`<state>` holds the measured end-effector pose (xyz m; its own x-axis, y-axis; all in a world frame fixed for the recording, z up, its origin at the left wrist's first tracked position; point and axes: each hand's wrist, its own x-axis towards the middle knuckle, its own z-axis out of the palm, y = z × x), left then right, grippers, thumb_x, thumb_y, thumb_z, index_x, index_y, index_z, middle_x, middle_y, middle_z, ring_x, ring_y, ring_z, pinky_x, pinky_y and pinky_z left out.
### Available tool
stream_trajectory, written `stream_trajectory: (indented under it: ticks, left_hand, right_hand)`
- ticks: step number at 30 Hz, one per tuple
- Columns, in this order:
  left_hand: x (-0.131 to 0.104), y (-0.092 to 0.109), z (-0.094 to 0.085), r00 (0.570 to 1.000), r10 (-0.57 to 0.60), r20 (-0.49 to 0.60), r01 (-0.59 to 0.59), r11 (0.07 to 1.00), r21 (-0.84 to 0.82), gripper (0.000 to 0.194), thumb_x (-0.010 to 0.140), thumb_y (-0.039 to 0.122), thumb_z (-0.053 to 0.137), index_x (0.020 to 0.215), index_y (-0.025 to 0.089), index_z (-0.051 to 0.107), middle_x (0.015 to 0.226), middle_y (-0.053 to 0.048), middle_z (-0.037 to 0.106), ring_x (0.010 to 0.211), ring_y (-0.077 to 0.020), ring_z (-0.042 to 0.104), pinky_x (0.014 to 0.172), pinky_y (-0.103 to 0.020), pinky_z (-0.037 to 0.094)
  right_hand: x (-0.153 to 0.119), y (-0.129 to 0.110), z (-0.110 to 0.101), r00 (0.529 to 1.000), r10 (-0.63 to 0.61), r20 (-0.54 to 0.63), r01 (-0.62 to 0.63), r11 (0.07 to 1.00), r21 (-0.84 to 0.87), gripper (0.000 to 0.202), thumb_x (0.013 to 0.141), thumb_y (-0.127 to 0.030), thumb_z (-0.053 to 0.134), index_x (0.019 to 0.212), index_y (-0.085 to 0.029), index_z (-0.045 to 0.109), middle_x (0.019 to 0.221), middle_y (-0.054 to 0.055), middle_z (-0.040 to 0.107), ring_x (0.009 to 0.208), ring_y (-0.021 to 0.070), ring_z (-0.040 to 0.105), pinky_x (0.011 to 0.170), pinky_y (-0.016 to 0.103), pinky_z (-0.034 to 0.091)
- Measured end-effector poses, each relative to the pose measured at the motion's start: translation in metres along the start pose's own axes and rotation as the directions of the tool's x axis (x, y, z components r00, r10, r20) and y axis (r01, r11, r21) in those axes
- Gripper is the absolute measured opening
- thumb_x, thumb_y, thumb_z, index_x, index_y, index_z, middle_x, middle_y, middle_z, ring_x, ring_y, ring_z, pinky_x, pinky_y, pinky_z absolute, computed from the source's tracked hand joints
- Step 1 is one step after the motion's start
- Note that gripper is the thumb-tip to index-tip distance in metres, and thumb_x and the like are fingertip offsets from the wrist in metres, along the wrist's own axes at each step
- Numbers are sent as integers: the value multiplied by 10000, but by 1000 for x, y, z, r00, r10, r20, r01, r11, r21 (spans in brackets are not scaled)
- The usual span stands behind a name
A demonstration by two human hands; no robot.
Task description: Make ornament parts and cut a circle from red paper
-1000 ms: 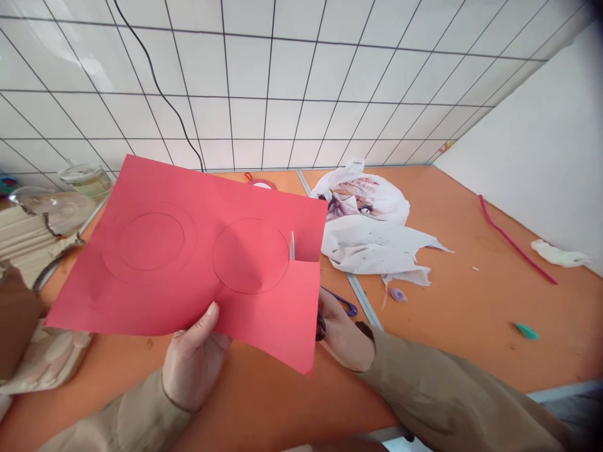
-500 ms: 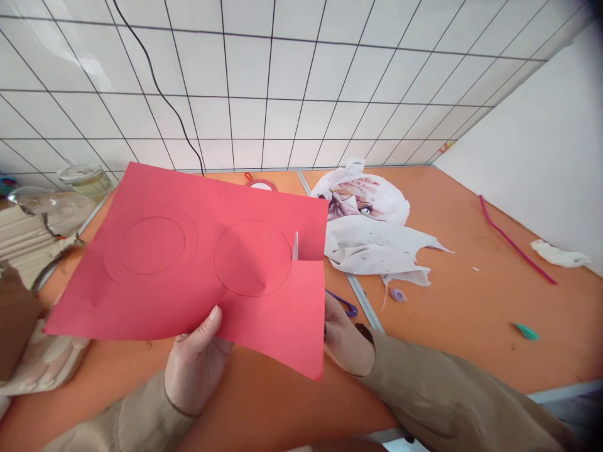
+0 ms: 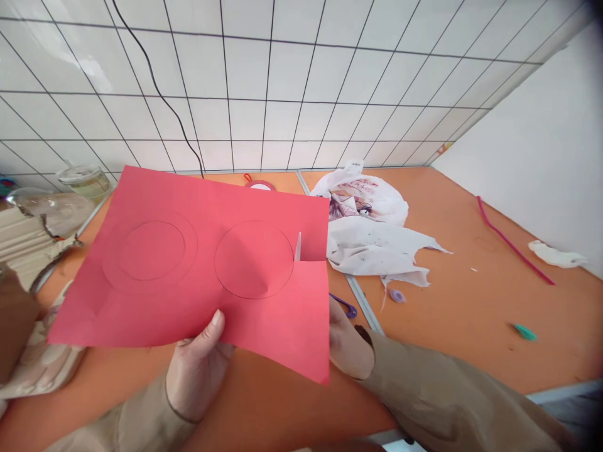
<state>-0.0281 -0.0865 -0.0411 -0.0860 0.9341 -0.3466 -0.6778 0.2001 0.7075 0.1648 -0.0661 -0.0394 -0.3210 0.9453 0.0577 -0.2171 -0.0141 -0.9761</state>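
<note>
A sheet of red paper [image 3: 198, 314] is held up before me, with drawn circles: a ring of two on the left and a single one on the right. My left hand [image 3: 200, 364] grips its lower edge, thumb on the front and fingers behind. From the right edge a cut runs in to the right circle's outline. A scissors blade [image 3: 298, 248] pokes up through that cut. Behind the paper's right edge is my right hand [image 3: 348, 342], closed on the scissors; its fingers and the handles are mostly hidden by the sheet.
White plastic bag [image 3: 377, 207] and torn white sheeting [image 3: 377, 245] lie behind to the right. A purple loop-ended object [image 3: 348, 309], purple roll [image 3: 397, 295], green piece [image 3: 525, 331] and magenta strip [image 3: 513, 242] rest on the orange table. Cardboard [image 3: 16, 314] and a jar [image 3: 87, 181] stand left.
The right part of the paper and the scissors blade have shifted slightly right. The blade still stands in the cut at the circle's edge, and both hands keep their hold.
</note>
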Motion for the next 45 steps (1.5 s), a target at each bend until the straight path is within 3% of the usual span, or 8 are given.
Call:
stream_trajectory:
  ticks: [6, 12, 18, 22, 27, 32, 45]
  left_hand:
    - [4, 1, -6, 1000, 13, -9, -13, 1000, -3, 535, 747, 277, 812, 1258, 353, 672, 1226, -8, 727, 1235, -285, 612, 1002, -350, 552]
    - [2, -1, -1, 1000, 29, 2, -29, 999, -15, 518, 758, 261, 802, 1246, 377, 675, 1236, 6, 721, 1256, -278, 596, 980, -335, 564]
    - [1, 0, 3, 999, 36, -14, -37, 999, -20, 519, 678, 262, 862, 1163, 384, 720, 1170, 22, 750, 1174, -255, 656, 963, -294, 564]
    - [2, -1, 1, 1000, 26, -10, -26, 999, -36, 473, 657, 266, 876, 1102, 363, 749, 1144, 20, 760, 1112, -231, 689, 961, -269, 556]
    - [2, -1, 3, 999, 36, -25, -37, 998, -44, 451, 650, 275, 877, 1082, 332, 762, 1122, 0, 767, 1114, -253, 687, 974, -298, 553]
    - [1, 0, 6, 999, 32, -2, -32, 999, -31, 436, 658, 272, 871, 1078, 324, 765, 1175, -14, 749, 1184, -281, 645, 987, -333, 550]
    - [5, -3, -12, 996, 19, 87, -19, 1000, 3, 384, 766, 291, 798, 1143, 335, 739, 1183, -20, 744, 1203, -277, 634, 1012, -338, 535]
  right_hand:
    - [0, -1, 0, 1000, -13, 27, 11, 998, 60, 377, 801, -566, 670, 1113, -355, 680, 989, 59, 690, 944, 267, 654, 741, 377, 555]
    - [1, -5, 3, 999, 4, 45, -7, 997, 77, 359, 783, -569, 688, 1072, -355, 695, 959, 53, 705, 935, 276, 661, 714, 371, 556]
    - [2, -2, 3, 998, -10, 57, 3, 991, 132, 318, 787, -528, 718, 1041, -335, 719, 915, 36, 707, 860, 228, 665, 723, 334, 557]
    - [2, 2, 1, 999, -36, 41, 27, 982, 186, 316, 716, -581, 764, 919, -340, 748, 857, 15, 703, 838, 223, 666, 725, 326, 564]
    - [1, 1, 1, 997, -74, 9, 70, 979, 192, 254, 713, -575, 771, 813, -343, 744, 788, 2, 693, 821, 208, 665, 723, 305, 561]
    - [1, 0, 2, 994, -99, 47, 87, 974, 209, 267, 756, -576, 737, 854, -327, 738, 770, 12, 689, 830, 197, 666, 743, 291, 553]
    - [-2, 5, 2, 997, -72, -22, 75, 977, 198, 256, 709, -589, 768, 794, -355, 713, 621, -29, 624, 770, 204, 664, 717, 309, 560]
